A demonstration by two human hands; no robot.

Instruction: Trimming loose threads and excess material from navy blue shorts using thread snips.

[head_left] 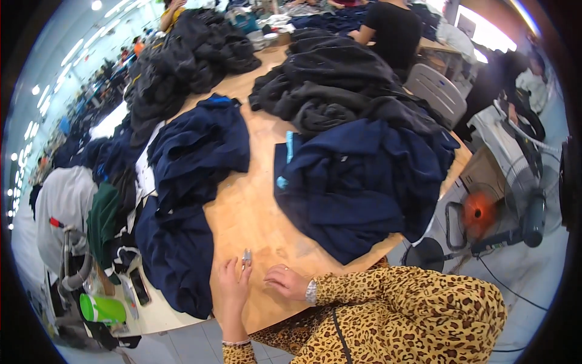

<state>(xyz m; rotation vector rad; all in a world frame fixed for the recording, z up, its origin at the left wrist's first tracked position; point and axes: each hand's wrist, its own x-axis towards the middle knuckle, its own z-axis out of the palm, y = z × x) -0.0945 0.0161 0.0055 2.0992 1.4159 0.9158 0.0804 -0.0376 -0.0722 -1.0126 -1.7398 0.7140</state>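
Observation:
My left hand (233, 283) is over the near end of the wooden table, its fingers pointing away from me. At its fingertips is a small silvery metal piece (247, 258), seemingly pinched; its exact kind is too small to make out. To the right, my right hand (287, 281) rests low over the wood with loosely stretched fingers and nothing visible in them. Ahead of it lies a heap of navy garments (357, 182) with light blue strips at its left edge. Beside my left hand, more navy fabric (182, 249) runs along the table's left edge.
Dark grey garments are piled at the far right (327, 79) and far left (194, 54) of the table (248, 212). A phone (140, 286) and a green container (103, 309) are at the lower left. On the right stand a grey chair (438, 94) and an orange-centred fan (479, 212). A person in black (394, 33) works beyond.

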